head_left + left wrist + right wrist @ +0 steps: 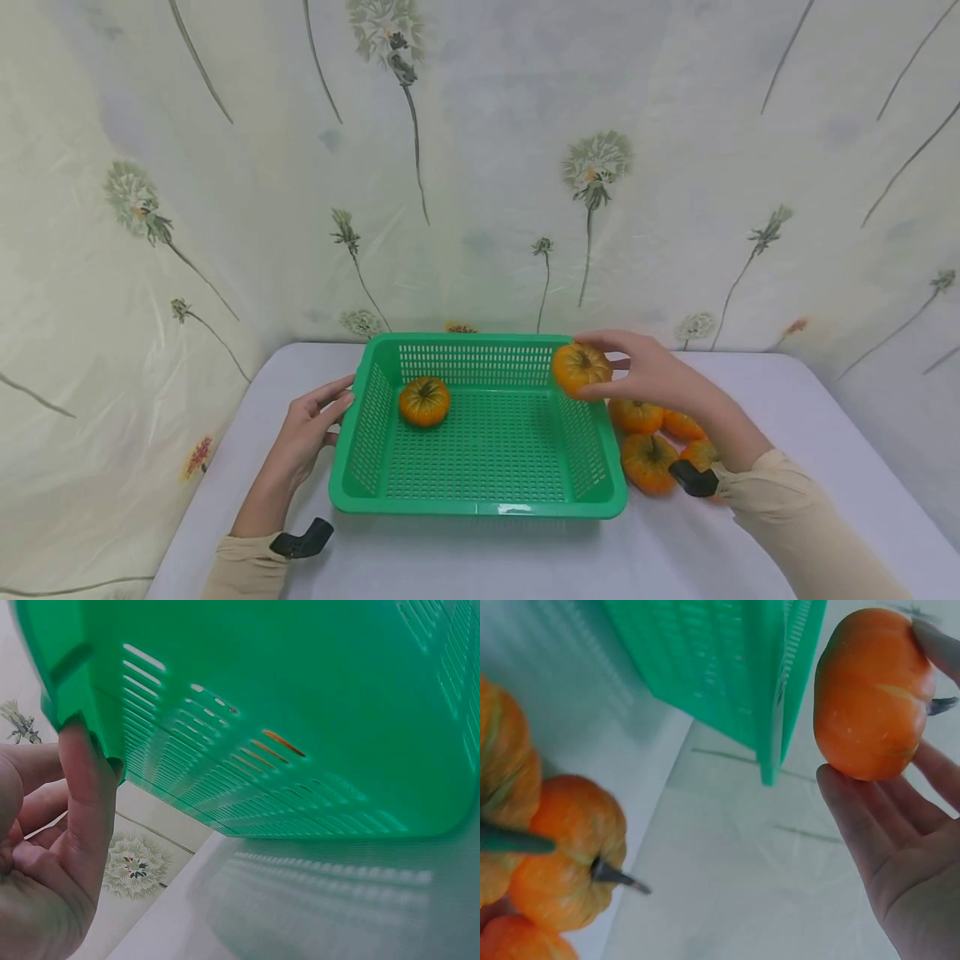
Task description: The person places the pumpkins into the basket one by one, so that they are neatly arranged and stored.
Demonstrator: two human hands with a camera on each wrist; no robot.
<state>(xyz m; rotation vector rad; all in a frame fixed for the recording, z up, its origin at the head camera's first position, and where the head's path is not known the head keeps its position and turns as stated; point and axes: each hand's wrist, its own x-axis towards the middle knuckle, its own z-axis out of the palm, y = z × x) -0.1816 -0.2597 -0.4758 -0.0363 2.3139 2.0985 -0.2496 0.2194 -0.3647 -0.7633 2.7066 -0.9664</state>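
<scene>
A green plastic basket [480,506] with slotted walls stands on the table. At its left end my left hand [306,423] holds the rim with its fingertips, which the left wrist view shows up close against the lip. My right hand [647,371] grips a small orange pumpkin [581,368] between thumb and fingers, above the basket's right rim. In the right wrist view that held pumpkin [874,694] has its dark stem towards the palm. Another small pumpkin [424,402] lies inside the basket near the left wall.
Several more pumpkins [649,463] lie on the white tabletop [795,467] against the basket's right side, partly under my right forearm. A wall covering [480,167] printed with dandelions rises behind the table. Black wrist cameras [302,539] sit on both sleeves.
</scene>
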